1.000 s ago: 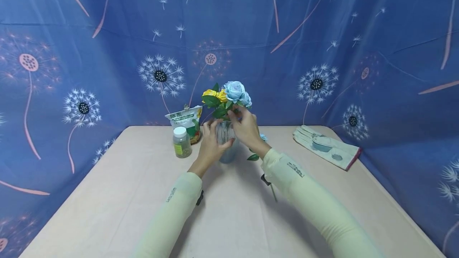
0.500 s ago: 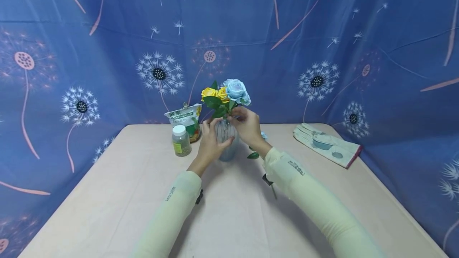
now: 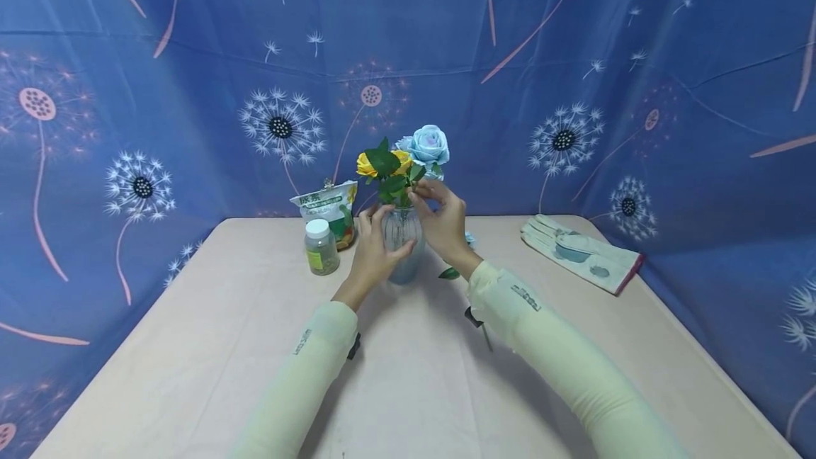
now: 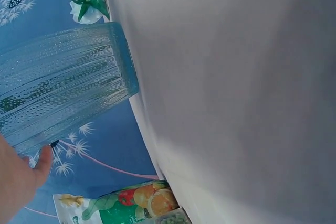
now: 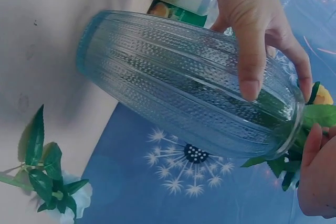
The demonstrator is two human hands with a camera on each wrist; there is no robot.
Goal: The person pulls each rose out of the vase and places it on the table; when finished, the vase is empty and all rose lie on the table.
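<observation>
A ribbed, bluish glass vase (image 3: 404, 261) stands upright on the table. My left hand (image 3: 372, 253) holds its upper side, the thumb across the front and the fingers near the rim in the right wrist view. Out of the mouth rise yellow roses (image 3: 402, 160), green leaves (image 3: 382, 160) and light-blue roses (image 3: 430, 144). Just over the rim, my right hand (image 3: 444, 227) pinches the greenery under the blue blooms with thumb and fingertips; its grip is partly hidden. Another blue rose (image 5: 76, 198) lies on the table right of the vase, partly behind the right forearm.
A white-capped jar (image 3: 322, 250) and a printed bag (image 3: 338, 207) closed with a clip stand left of the vase. A pair of pale work gloves (image 3: 580, 257) lies at the back right. Blue dandelion-print cloth (image 3: 446, 34) hangs behind and beside the table.
The blue blooms have risen a little and turned, and the leaves by the yellow roses have shifted. My right hand has moved slightly up; the left stays on the vase.
</observation>
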